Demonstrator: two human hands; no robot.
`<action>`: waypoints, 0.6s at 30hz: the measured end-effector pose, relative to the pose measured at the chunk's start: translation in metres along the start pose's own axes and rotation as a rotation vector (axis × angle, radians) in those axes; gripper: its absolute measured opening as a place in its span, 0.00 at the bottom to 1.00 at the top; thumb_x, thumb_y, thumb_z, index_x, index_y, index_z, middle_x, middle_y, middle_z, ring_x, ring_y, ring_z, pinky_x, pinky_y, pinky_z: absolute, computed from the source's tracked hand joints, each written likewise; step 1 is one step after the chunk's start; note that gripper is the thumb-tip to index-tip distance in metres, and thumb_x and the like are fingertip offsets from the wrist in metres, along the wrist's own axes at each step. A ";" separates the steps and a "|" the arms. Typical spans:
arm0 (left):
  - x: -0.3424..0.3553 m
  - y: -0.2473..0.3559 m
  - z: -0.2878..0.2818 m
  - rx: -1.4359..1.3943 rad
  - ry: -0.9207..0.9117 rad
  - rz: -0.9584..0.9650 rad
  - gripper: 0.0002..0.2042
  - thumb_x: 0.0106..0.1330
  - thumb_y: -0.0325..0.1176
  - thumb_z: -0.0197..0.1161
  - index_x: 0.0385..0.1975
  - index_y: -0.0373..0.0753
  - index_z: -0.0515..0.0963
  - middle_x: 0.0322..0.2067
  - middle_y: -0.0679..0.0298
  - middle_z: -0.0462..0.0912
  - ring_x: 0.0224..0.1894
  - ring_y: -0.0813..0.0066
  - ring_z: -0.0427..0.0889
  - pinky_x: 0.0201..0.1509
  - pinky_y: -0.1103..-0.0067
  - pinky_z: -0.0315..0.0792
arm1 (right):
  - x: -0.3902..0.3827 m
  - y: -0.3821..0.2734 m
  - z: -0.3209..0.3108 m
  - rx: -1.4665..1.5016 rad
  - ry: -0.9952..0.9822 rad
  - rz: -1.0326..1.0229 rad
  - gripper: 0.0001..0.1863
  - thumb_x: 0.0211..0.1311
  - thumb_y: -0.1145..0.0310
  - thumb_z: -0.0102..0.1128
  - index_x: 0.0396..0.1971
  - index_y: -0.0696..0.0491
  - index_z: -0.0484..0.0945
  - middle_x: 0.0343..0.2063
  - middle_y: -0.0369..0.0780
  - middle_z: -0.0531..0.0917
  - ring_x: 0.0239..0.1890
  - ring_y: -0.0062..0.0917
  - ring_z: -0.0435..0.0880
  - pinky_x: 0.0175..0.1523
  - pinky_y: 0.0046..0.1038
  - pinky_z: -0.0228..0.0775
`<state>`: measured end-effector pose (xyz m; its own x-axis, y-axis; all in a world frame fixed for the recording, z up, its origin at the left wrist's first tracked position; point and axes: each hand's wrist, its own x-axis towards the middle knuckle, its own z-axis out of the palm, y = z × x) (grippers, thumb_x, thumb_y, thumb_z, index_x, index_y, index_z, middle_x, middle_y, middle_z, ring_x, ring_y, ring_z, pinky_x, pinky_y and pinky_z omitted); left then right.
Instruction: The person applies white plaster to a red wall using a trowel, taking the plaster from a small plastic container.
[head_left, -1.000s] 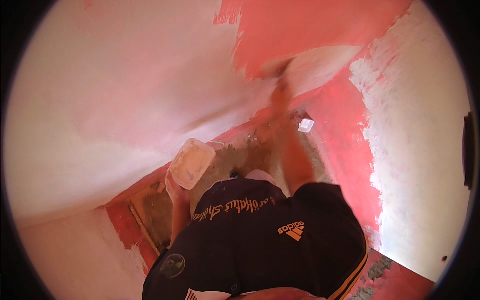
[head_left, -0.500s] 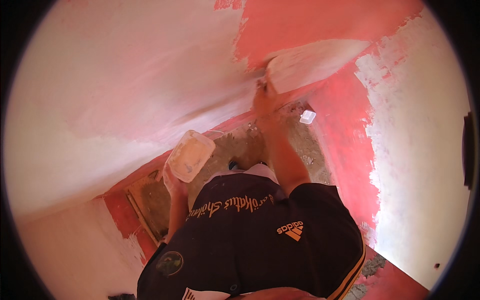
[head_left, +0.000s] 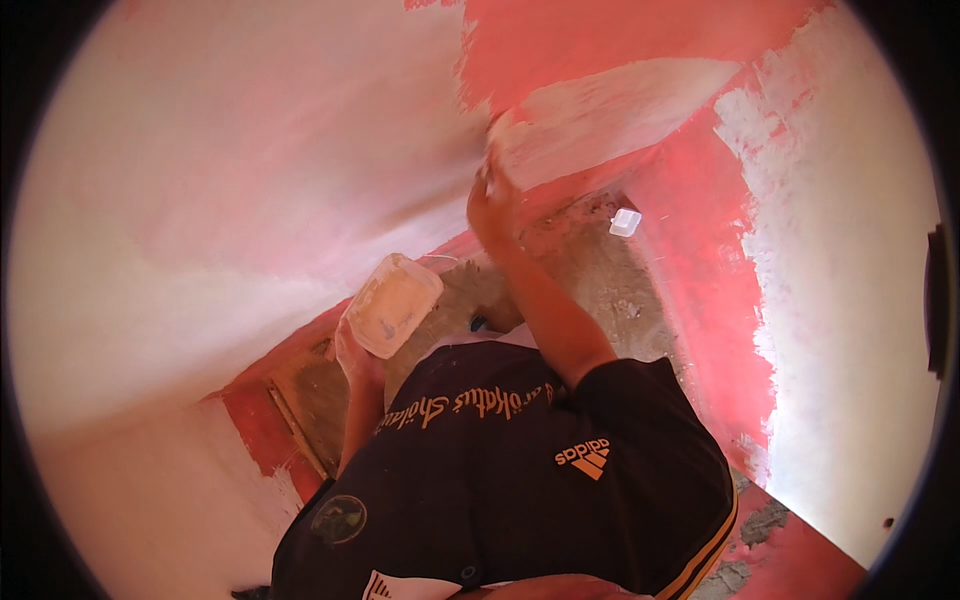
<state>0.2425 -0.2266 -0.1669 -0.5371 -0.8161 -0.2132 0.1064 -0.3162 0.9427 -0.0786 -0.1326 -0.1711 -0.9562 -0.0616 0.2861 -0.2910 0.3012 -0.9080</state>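
Note:
My left hand point(head_left: 355, 352) grips a whitish rectangular plastic tub point(head_left: 396, 306) by its side, tilted so its inside shows; pale, paint-like stuff coats it. Raised at the wall, my right hand point(head_left: 492, 205) is closed on what looks like a paintbrush point(head_left: 497, 128), its end against the wall and partly blurred. The wall ahead point(head_left: 300, 150) has a whitish coat over much of it. Bare red paint point(head_left: 560, 45) remains visible above, and a streaky white patch point(head_left: 610, 100) lies to the right of my hand.
A small white plastic container point(head_left: 625, 222) stands on the dirty floor point(head_left: 605, 265) near the corner. The right wall point(head_left: 830, 280) is white beside a red strip point(head_left: 715, 260). At the lower left, a long thin wooden strip point(head_left: 297, 430) lies by the wall's foot.
My right hand and the brush have moved left and a little down along the wall. The tub has shifted slightly right and up in the picture, still in my left hand.

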 end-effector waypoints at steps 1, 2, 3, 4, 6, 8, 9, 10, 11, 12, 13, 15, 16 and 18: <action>0.000 0.001 0.001 -0.033 -0.010 -0.013 0.22 0.81 0.42 0.44 0.62 0.31 0.70 0.56 0.56 0.78 0.58 0.67 0.78 0.61 0.73 0.73 | -0.016 0.004 -0.006 0.071 -0.019 -0.155 0.17 0.74 0.68 0.46 0.53 0.61 0.77 0.36 0.51 0.83 0.38 0.36 0.82 0.47 0.36 0.73; -0.001 0.002 0.003 -0.070 -0.014 -0.029 0.25 0.82 0.45 0.41 0.63 0.30 0.69 0.58 0.54 0.77 0.60 0.64 0.78 0.64 0.71 0.73 | -0.022 0.010 -0.018 0.050 -0.066 -0.215 0.16 0.75 0.68 0.46 0.52 0.60 0.78 0.35 0.50 0.83 0.37 0.35 0.82 0.45 0.36 0.74; -0.002 0.003 0.004 -0.073 -0.013 -0.030 0.25 0.82 0.45 0.41 0.63 0.30 0.69 0.58 0.54 0.77 0.60 0.64 0.78 0.64 0.71 0.73 | -0.024 0.015 -0.035 -0.038 -0.128 -0.116 0.16 0.75 0.67 0.46 0.51 0.60 0.78 0.34 0.50 0.82 0.35 0.34 0.81 0.43 0.36 0.74; -0.003 0.003 0.005 0.063 0.028 -0.014 0.21 0.80 0.40 0.45 0.62 0.31 0.71 0.55 0.56 0.79 0.58 0.67 0.78 0.61 0.73 0.74 | -0.006 0.022 -0.055 -0.101 -0.206 0.115 0.16 0.76 0.67 0.46 0.51 0.59 0.79 0.33 0.49 0.82 0.34 0.33 0.80 0.43 0.36 0.74; -0.005 0.003 0.009 0.192 0.071 0.000 0.18 0.78 0.35 0.49 0.61 0.31 0.73 0.52 0.58 0.81 0.55 0.71 0.79 0.58 0.75 0.74 | 0.043 0.028 -0.083 0.058 -0.204 0.367 0.16 0.76 0.66 0.46 0.51 0.58 0.79 0.32 0.47 0.81 0.32 0.31 0.79 0.42 0.36 0.75; -0.007 0.003 0.010 0.048 0.078 0.043 0.18 0.75 0.33 0.53 0.60 0.31 0.74 0.51 0.59 0.82 0.54 0.71 0.80 0.58 0.75 0.74 | 0.079 0.020 -0.081 0.153 -0.022 0.229 0.18 0.74 0.66 0.49 0.58 0.56 0.76 0.39 0.49 0.84 0.39 0.34 0.82 0.49 0.36 0.75; -0.007 0.004 0.010 0.045 0.085 0.045 0.18 0.75 0.33 0.53 0.60 0.31 0.74 0.51 0.59 0.82 0.54 0.71 0.80 0.58 0.75 0.74 | 0.080 0.013 -0.067 0.102 0.059 0.081 0.19 0.74 0.66 0.50 0.60 0.56 0.76 0.42 0.50 0.85 0.42 0.36 0.85 0.50 0.36 0.76; -0.007 0.004 0.010 0.163 0.043 0.056 0.20 0.78 0.38 0.47 0.61 0.31 0.72 0.55 0.56 0.79 0.57 0.67 0.79 0.60 0.72 0.74 | 0.077 0.006 -0.054 0.038 0.147 -0.064 0.21 0.74 0.66 0.51 0.62 0.55 0.76 0.45 0.51 0.86 0.45 0.39 0.87 0.51 0.36 0.77; -0.007 0.005 0.009 0.287 -0.001 0.058 0.22 0.80 0.41 0.45 0.61 0.30 0.71 0.57 0.54 0.78 0.59 0.65 0.78 0.61 0.71 0.74 | 0.049 -0.003 -0.027 -0.101 0.106 -0.050 0.19 0.76 0.66 0.49 0.59 0.57 0.78 0.45 0.51 0.86 0.44 0.41 0.87 0.47 0.36 0.78; -0.006 0.005 0.009 0.278 -0.010 0.076 0.23 0.81 0.43 0.42 0.62 0.30 0.71 0.59 0.53 0.77 0.61 0.62 0.77 0.63 0.70 0.74 | 0.020 -0.008 -0.012 -0.006 0.041 -0.100 0.20 0.75 0.66 0.50 0.61 0.56 0.77 0.48 0.52 0.85 0.48 0.41 0.86 0.51 0.35 0.78; -0.006 0.005 0.009 0.310 0.021 0.065 0.23 0.81 0.43 0.43 0.62 0.30 0.71 0.59 0.53 0.77 0.61 0.62 0.78 0.62 0.70 0.74 | -0.013 -0.008 0.000 0.041 -0.131 -0.021 0.20 0.74 0.67 0.51 0.62 0.55 0.76 0.50 0.53 0.84 0.52 0.42 0.86 0.54 0.35 0.77; -0.007 0.001 0.008 0.369 0.080 0.039 0.23 0.81 0.43 0.44 0.61 0.30 0.71 0.58 0.54 0.77 0.60 0.63 0.78 0.62 0.70 0.75 | -0.051 0.007 -0.006 0.223 -0.173 -0.172 0.26 0.70 0.67 0.57 0.67 0.54 0.72 0.52 0.53 0.84 0.53 0.38 0.85 0.54 0.34 0.74; -0.008 -0.002 0.008 0.394 0.108 0.025 0.23 0.81 0.43 0.44 0.61 0.30 0.71 0.58 0.54 0.77 0.60 0.63 0.78 0.61 0.70 0.75 | -0.047 0.023 -0.025 -0.001 -0.256 0.038 0.24 0.72 0.66 0.56 0.64 0.56 0.74 0.48 0.50 0.84 0.49 0.37 0.84 0.52 0.34 0.74; -0.008 -0.012 0.007 0.408 0.118 0.011 0.22 0.80 0.43 0.45 0.61 0.30 0.71 0.58 0.54 0.77 0.60 0.63 0.78 0.61 0.70 0.75 | -0.004 0.053 -0.071 -0.277 -0.293 0.284 0.19 0.74 0.64 0.54 0.57 0.60 0.76 0.40 0.46 0.83 0.42 0.33 0.82 0.48 0.34 0.73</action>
<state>0.2394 -0.2133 -0.1745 -0.4358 -0.8758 -0.2078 -0.2411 -0.1088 0.9644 -0.0882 -0.0484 -0.1985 -0.9765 -0.1932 -0.0957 -0.0362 0.5846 -0.8105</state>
